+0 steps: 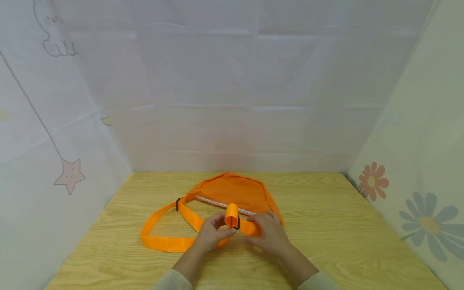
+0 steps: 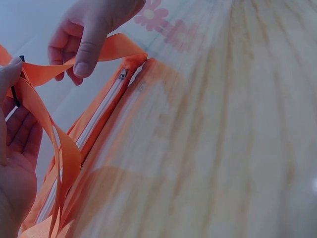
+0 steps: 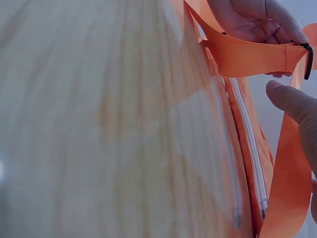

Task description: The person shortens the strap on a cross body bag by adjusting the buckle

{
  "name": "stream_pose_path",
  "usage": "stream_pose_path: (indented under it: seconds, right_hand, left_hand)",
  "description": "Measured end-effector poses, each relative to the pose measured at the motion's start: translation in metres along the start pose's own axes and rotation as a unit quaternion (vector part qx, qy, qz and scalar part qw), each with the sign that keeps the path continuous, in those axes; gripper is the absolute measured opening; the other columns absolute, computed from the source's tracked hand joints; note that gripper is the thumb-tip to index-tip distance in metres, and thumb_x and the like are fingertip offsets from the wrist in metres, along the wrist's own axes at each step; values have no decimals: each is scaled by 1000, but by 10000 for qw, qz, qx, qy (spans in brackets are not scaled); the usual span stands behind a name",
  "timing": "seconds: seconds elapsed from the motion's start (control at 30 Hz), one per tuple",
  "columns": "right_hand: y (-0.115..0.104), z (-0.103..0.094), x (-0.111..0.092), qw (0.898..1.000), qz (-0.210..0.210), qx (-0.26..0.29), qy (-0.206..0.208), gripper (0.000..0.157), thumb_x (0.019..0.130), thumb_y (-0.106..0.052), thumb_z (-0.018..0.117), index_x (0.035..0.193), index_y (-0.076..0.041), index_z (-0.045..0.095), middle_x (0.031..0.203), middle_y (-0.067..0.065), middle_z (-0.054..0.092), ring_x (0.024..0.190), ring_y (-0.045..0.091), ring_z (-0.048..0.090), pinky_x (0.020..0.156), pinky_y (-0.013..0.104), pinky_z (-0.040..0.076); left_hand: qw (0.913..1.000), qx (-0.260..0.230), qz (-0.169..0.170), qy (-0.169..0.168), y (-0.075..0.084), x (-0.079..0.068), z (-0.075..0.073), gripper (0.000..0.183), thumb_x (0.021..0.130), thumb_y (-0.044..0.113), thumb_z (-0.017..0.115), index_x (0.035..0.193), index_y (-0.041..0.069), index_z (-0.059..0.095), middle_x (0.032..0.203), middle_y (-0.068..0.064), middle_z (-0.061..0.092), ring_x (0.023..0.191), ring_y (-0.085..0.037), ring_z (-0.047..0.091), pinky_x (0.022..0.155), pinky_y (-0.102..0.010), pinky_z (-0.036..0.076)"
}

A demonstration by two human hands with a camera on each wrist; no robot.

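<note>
An orange fabric bag [image 1: 232, 191] lies on the table, its white zipper [image 3: 249, 131] facing me. My left hand [image 1: 210, 233] pinches the orange strap [image 1: 166, 244] at a black slider buckle [image 3: 309, 62], where the strap stands up in a small loop [image 1: 232, 215]. To its right, my right hand [image 1: 270, 233] holds the strap between thumb and fingers near the bag's right end. In the left wrist view that thumb [image 2: 84, 62] lies over the strap, with the fingers curled behind it. The rest of the strap curves across the table on the left.
A second black slider [image 1: 177, 204] sits on the strap by the bag's left end. The wood-grain table [image 1: 344, 241] extends to both sides. Pale printed sheets [image 1: 232, 121] hang behind and at both sides.
</note>
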State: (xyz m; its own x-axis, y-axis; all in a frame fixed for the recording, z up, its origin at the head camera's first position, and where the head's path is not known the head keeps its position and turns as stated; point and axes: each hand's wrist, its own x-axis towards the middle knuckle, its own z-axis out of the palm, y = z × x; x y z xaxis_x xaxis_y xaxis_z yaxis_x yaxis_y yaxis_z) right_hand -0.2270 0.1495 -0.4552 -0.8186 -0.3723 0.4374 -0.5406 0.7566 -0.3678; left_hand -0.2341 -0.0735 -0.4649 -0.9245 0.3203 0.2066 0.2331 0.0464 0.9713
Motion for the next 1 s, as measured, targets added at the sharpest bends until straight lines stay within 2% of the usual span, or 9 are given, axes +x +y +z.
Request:
stream_pose_path:
  seconds: [0.13,0.37,0.47,0.6,0.67,0.87,1.0]
  right_hand:
    - [1,0,-1,9997,134,143,134,46,67,-30,89,106,-12,72,102,-2,73,96,18,65,106,54,36]
    - [-1,0,-2,9909,800,1081,-13,46,72,-32,86,113,-16,72,110,-5,72,104,15,57,98,45,38]
    - [-2,0,-1,9872,863,1341,-41,47,74,-35,85,115,-17,72,112,-5,72,108,19,58,103,51,36]
    - [-3,1,1,9863,804,1438,-71,48,75,-36,84,116,-16,71,112,-3,72,110,22,61,112,60,28]
    - [-2,1,2,9869,712,1446,-77,49,75,-37,84,117,-15,71,112,-2,72,109,22,62,114,61,25]
    - [0,3,1,9892,489,1378,-121,54,75,-36,83,122,-13,69,114,2,72,106,23,64,114,62,23]
    - [1,4,1,9929,334,1141,-111,59,73,-36,84,124,-11,68,114,3,72,105,23,65,112,65,23]
  left_hand:
    - [9999,-56,-112,59,0,0,-1,41,85,10,76,121,-3,62,119,-19,66,103,-4,61,101,-24,42]
    - [9998,-157,42,-76,-2,1,0,43,86,10,75,123,-4,61,122,-22,65,104,-3,62,100,-22,43]
    - [9996,-166,128,-197,-3,2,1,44,87,11,74,125,-4,60,125,-23,63,106,-1,61,103,-28,43]
    - [9995,-153,111,-264,-4,3,4,44,88,11,73,127,-4,59,127,-23,63,107,0,61,107,-42,42]
    - [9994,-159,121,-287,-6,4,5,44,88,11,72,127,-3,59,127,-23,63,108,-1,61,107,-46,41]
    - [9989,-220,155,-377,-9,5,8,43,88,10,72,127,-3,59,128,-23,62,109,-3,61,106,-46,42]
    - [9989,-241,128,-385,-9,5,9,44,88,10,73,127,-3,59,128,-23,62,110,-4,61,105,-47,43]
